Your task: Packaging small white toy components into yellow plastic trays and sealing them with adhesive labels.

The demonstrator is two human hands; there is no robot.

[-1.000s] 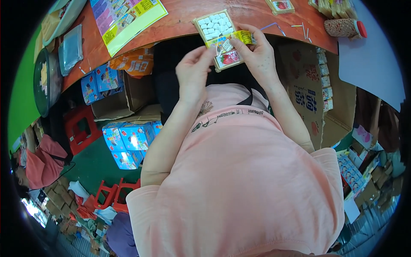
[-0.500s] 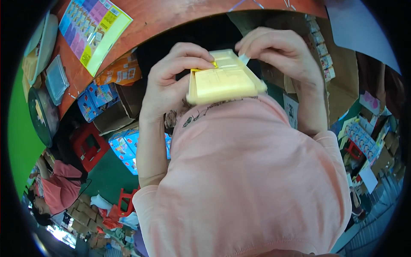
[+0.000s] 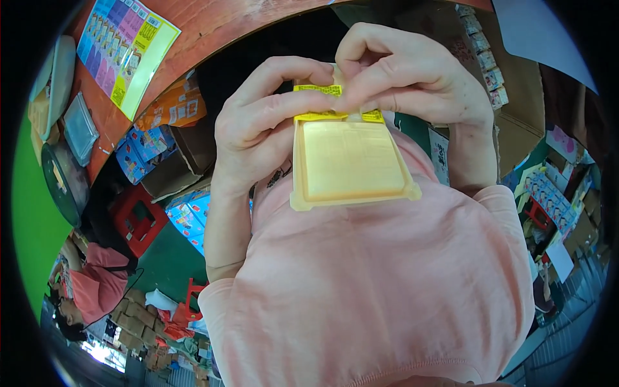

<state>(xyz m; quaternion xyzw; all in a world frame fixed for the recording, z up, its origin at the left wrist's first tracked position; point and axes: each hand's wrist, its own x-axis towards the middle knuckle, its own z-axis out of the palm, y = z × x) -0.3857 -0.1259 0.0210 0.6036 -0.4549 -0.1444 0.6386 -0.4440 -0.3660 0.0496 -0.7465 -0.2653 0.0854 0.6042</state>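
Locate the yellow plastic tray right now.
In the head view, the yellow plastic tray is just above centre, held by the left hand, with the right hand at its yellow band, over the pink shirt.

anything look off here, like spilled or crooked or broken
Nothing clearly stands out as spilled or broken. The pale yellow case in the left hand looks intact where visible; its yellow band is partly hidden, so I can't tell whether it sits straight.

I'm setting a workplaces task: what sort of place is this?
Probably a packing workshop: piled cardboard boxes, blue printed boxes, and a pale-yellow plastic tray bearing a yellow printed label.
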